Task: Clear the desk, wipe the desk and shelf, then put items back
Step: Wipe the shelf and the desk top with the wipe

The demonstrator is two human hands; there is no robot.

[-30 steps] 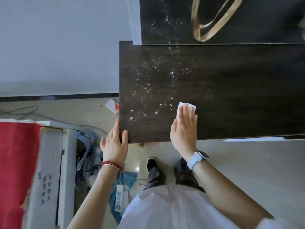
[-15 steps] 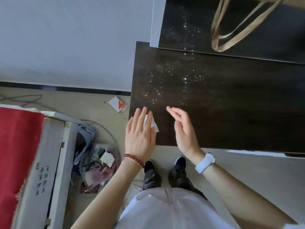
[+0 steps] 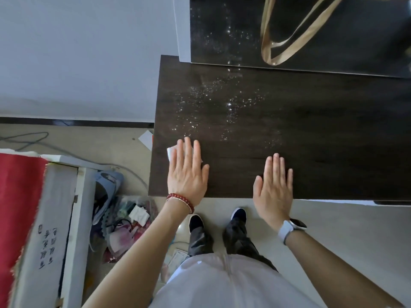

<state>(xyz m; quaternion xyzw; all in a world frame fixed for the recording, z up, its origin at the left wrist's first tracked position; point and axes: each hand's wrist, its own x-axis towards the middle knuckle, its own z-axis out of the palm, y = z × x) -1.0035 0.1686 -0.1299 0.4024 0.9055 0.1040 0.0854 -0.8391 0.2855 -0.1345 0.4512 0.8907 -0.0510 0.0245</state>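
Observation:
The dark wooden desk (image 3: 311,134) fills the upper right, with shiny droplets scattered over its left half. My left hand (image 3: 188,172) lies flat on a white wipe (image 3: 170,152) near the desk's front left corner, pressing it to the surface. My right hand (image 3: 273,187) rests flat and open on the desk's front edge, holding nothing. Behind the desk stands a dark shelf (image 3: 222,36), also speckled with droplets.
A gold-handled dark bag (image 3: 289,41) sits on the shelf. On the floor to the left lie a clear bag of clutter (image 3: 124,218), a grey cable (image 3: 26,141) and a white box with red cloth (image 3: 24,218). My feet (image 3: 218,218) stand at the desk's edge.
The wipe passed from my right hand to my left hand. My left hand slid onto the desk's left part with it; my right hand moved right and laid flat at the front edge.

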